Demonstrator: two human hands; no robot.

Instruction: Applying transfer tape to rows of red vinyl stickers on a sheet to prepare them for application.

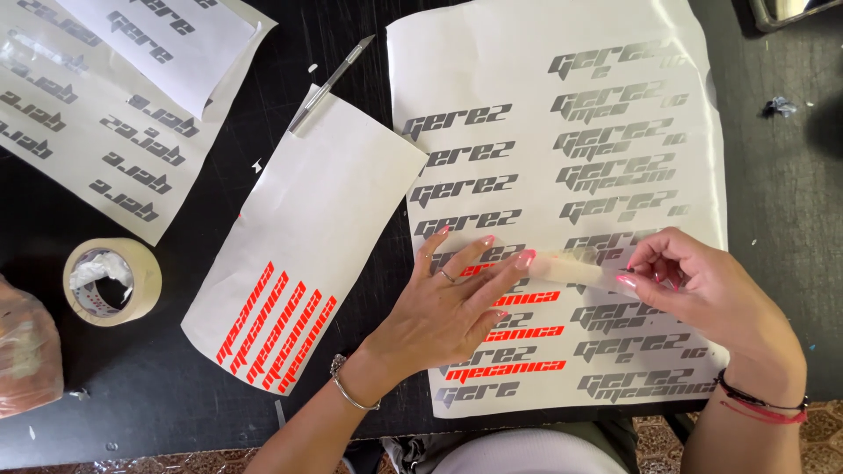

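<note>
Head view: translucent tape strip [569, 267], slightly curled

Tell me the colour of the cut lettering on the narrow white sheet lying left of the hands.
Bright orange-red lettering on the narrow white backing sheet, clearest in the head view.

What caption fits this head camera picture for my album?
Left hand presses a decal sheet while right hand pulls a tape strip across it.
</note>
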